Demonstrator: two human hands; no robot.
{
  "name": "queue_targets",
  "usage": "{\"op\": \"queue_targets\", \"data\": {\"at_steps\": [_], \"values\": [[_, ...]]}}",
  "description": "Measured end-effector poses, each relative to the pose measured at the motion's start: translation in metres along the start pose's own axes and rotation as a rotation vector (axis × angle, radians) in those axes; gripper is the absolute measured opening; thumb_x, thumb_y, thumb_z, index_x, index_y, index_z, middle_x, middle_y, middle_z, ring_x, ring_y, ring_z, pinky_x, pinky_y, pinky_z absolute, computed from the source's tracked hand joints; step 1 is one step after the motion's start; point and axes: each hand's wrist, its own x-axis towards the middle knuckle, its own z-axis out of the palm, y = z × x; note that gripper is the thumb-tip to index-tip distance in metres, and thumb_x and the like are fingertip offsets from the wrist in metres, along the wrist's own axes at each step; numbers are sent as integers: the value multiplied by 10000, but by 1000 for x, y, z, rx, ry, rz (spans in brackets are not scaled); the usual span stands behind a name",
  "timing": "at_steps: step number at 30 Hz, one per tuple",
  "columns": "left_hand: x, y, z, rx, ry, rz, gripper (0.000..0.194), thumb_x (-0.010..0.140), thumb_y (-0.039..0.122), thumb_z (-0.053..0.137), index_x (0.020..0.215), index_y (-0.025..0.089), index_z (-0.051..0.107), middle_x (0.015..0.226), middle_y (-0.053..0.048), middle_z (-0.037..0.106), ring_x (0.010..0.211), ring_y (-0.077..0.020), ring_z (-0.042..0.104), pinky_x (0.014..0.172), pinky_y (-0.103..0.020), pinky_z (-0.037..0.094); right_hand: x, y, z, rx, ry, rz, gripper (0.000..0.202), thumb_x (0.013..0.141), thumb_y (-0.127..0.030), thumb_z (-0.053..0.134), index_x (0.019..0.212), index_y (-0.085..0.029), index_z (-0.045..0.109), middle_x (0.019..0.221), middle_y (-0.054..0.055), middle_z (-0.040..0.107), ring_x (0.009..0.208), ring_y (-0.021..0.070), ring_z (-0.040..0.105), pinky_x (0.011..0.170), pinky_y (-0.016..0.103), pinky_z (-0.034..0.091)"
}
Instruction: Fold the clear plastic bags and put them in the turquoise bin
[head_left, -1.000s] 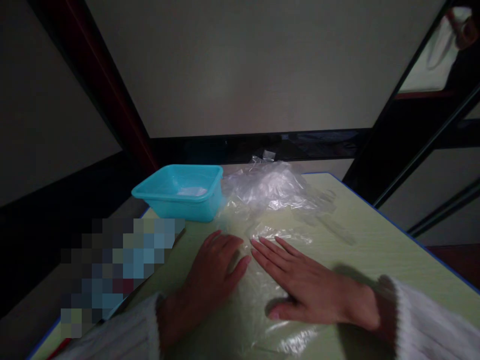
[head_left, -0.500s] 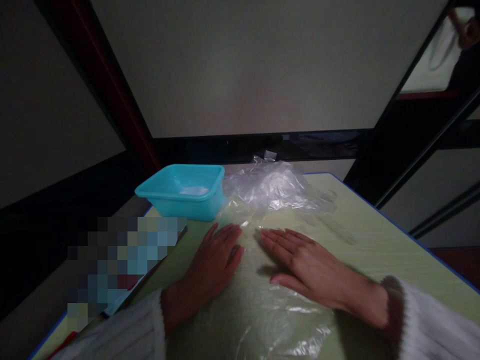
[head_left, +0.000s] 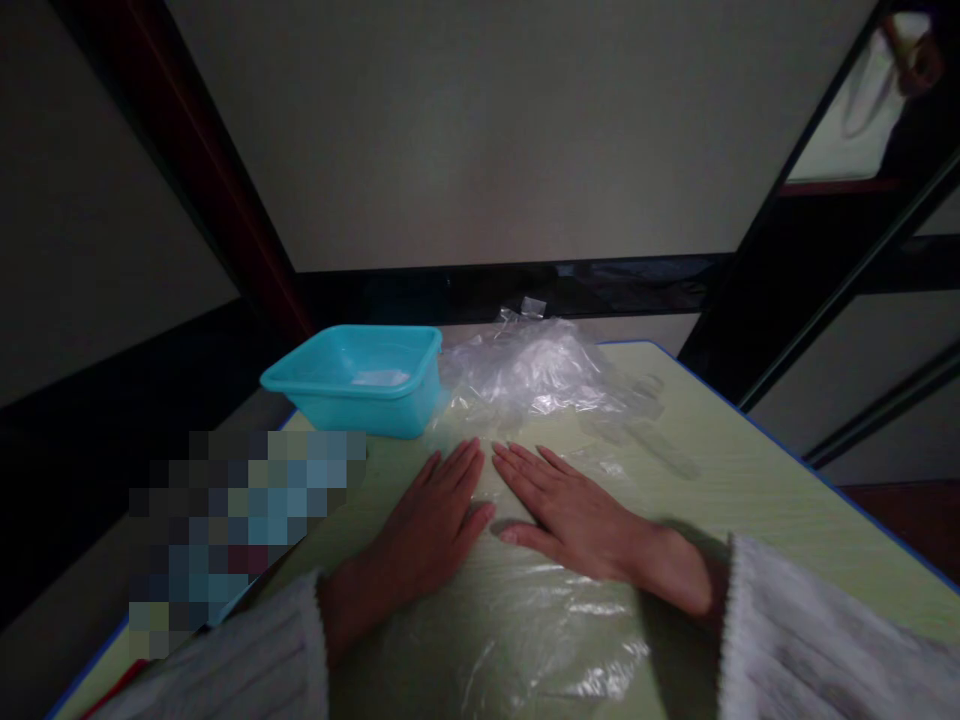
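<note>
A clear plastic bag [head_left: 555, 640] lies spread flat on the pale yellow-green table, shiny and lightly creased. On its left part rests my left hand [head_left: 435, 510], palm down with the fingers stretched forward. My right hand [head_left: 566, 510] lies palm down across from it, also flat and holding nothing. The fingertips of both hands point inward and are close together, with a small gap between them. Just beyond the hands sits a crumpled heap of clear plastic bags [head_left: 547, 370].
A turquoise plastic basin [head_left: 360, 410] with something white inside stands at the table's back left. A blurred-out flat item [head_left: 255, 530] lies along the left edge. The table [head_left: 750, 500] has a blue edge; a panelled wall [head_left: 510, 140] rises behind it.
My right hand has moved left, closer to my left hand, and now lies flat on the plastic. My left hand has hardly moved. The view has shifted slightly.
</note>
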Motion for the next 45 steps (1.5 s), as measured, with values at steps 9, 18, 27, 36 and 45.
{"op": "queue_targets", "data": {"at_steps": [9, 18, 27, 36, 45], "values": [[0, 3, -7, 33, -83, -22, 526, 915, 295, 286, 1380, 50, 275, 1465, -144, 236, 1358, -233, 206, 1091, -471, 205, -21, 15, -7, 14, -74, 66, 815, 861, -648, 194, 1422, -58, 149, 1470, 155, 117, 1356, 282, 95, 1095, 503, 143], [0, 1, -6, -11, -40, 1, 519, 911, 298, 294, 1371, 57, 292, 1451, -152, 274, 1352, -231, 226, 1081, -469, 233, -45, 40, -11, 20, -61, 129, 735, 863, -624, 283, 1435, -199, 102, 1474, 115, 170, 1343, 329, 136, 1046, 619, 135], [-1, 1, -4, -57, -40, -1, 537, 906, 294, 304, 1380, 44, 267, 1459, -153, 252, 1358, -239, 205, 1088, -480, 211, -51, 48, -6, -37, -26, 243, 786, 821, -674, 302, 1426, -185, 185, 1451, 136, 249, 1320, 375, 191, 1007, 676, 150], [5, -17, -9, -494, 432, -258, 426, 870, 287, 330, 1199, 67, 489, 1270, -174, 530, 1190, -226, 483, 1009, -419, 356, -35, 24, -21, -37, 90, 115, 729, 879, -601, 272, 1425, -127, 180, 1467, 158, 174, 1349, 293, 155, 1058, 569, 176], [4, -3, -26, -578, 228, -319, 169, 720, 91, 491, 833, 122, 613, 836, -63, 652, 793, -185, 596, 735, -300, 463, -27, -1, -7, 96, 2, -76, 756, 870, -580, 338, 1423, -95, 165, 1458, 167, 197, 1347, 286, 168, 1083, 525, 189]]}}
